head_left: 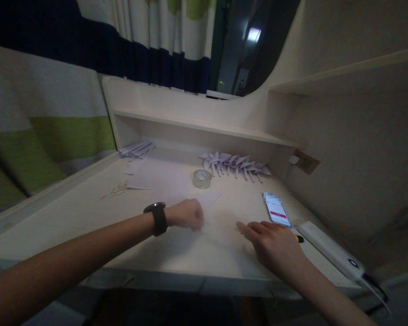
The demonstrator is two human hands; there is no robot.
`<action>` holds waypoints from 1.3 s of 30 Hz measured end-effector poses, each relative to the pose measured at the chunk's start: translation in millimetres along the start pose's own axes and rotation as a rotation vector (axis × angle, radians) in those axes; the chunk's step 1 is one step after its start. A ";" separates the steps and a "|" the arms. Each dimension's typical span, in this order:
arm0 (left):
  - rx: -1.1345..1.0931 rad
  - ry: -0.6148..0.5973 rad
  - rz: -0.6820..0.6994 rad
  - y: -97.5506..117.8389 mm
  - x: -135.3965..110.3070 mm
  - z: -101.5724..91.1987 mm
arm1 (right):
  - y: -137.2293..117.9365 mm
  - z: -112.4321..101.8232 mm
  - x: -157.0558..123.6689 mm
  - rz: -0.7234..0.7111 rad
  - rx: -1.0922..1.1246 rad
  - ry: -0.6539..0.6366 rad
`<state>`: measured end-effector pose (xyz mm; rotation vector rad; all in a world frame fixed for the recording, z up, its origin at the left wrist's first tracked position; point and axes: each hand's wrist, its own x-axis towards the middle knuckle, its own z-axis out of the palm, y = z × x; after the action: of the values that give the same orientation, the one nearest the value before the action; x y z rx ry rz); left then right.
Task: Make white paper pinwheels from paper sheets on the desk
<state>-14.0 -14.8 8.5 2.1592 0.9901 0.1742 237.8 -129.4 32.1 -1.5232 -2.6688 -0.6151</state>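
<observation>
A person's two bare hands work above a pale surface (98,226), paper pinwheels lined up beyond them. The left hand (187,215), a dark watch (158,218) on its wrist, is curled into a fist; whether anything is inside cannot be told. Between three and four o'clock from it, well apart, the right hand (272,240) reaches inward with fingers bent and thumb drawn close to them; blur at the fingertips hides whether they grip something.

Just beyond the left hand, at about two o'clock, a pointed piece of white paper (211,198) lies flat. A roll of clear tape (202,179) sits between twelve and one o'clock from that hand, and the row of pinwheels (236,165) spreads farther off, between one and two. At eleven o'clock lies a bundle of paper sticks (138,149); at ten, a small heap of thin, pale pieces (117,189).

From the right hand, a phone (277,209) with its screen lit lies at twelve o'clock, a yellow-and-black object (299,238), partly hidden, just beside it at three, and a long white power strip (333,249) between three and four. A patterned curtain (170,40) hangs at the back, beside a dark window (250,50).
</observation>
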 end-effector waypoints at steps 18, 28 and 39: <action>-0.319 0.072 -0.015 -18.6 -4.9 -1.5 | 52.5 67.1 63.1 0.414 0.505 0.048; -0.210 0.212 -0.104 -28.1 -0.4 -2.7 | -5.2 28.5 38.0 0.100 0.458 0.000; -0.308 0.286 -0.116 -10.0 0.8 3.6 | -31.2 31.3 27.1 -0.024 0.093 -0.039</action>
<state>-18.0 -12.0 -0.9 1.8218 1.1613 0.5554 203.4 -110.5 -1.7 -1.4973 -2.7059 -0.4590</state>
